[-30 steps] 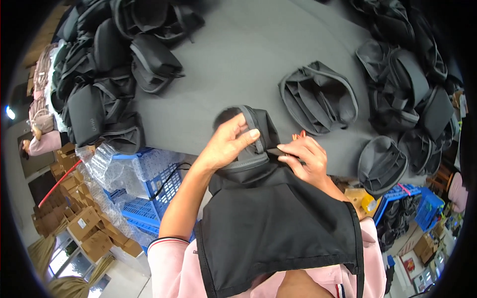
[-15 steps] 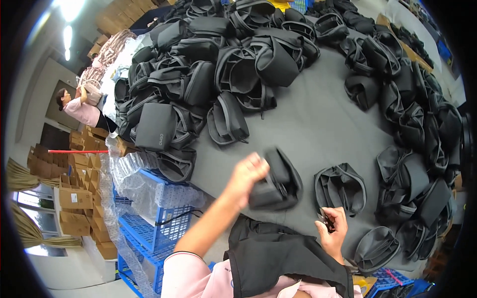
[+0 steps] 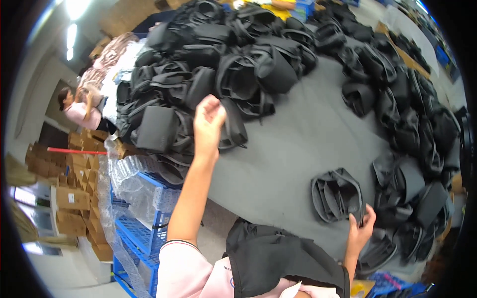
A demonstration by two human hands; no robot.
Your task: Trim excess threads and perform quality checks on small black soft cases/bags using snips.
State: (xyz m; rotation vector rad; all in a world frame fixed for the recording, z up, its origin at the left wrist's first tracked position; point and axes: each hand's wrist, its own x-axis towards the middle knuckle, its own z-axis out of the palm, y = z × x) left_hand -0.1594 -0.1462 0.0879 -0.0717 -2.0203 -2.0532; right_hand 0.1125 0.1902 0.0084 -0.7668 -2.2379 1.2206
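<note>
My left hand is raised over the near edge of the bag pile, its fingers curled closed and slightly blurred. Whatever those fingers might hold is hidden. Right behind it stands a dark grey pouch-like bag, partly covered by the hand. Lower right, an open black bag with inner dividers lies on the grey table. At that bag's near right corner is my right hand, thumb and fingers apart. Its palm is turned away, so anything tucked there cannot be seen.
Piled black bags cover the table's far left, and more bags line its right side. Blue plastic crates draped with bubble wrap stand at the left edge. Beyond are stacked cartons and another person.
My left hand has gone up and left, away from the near table edge; the bag it held there is gone from that spot. My right hand has reached to the open bag, its dark small tool no longer visible.
</note>
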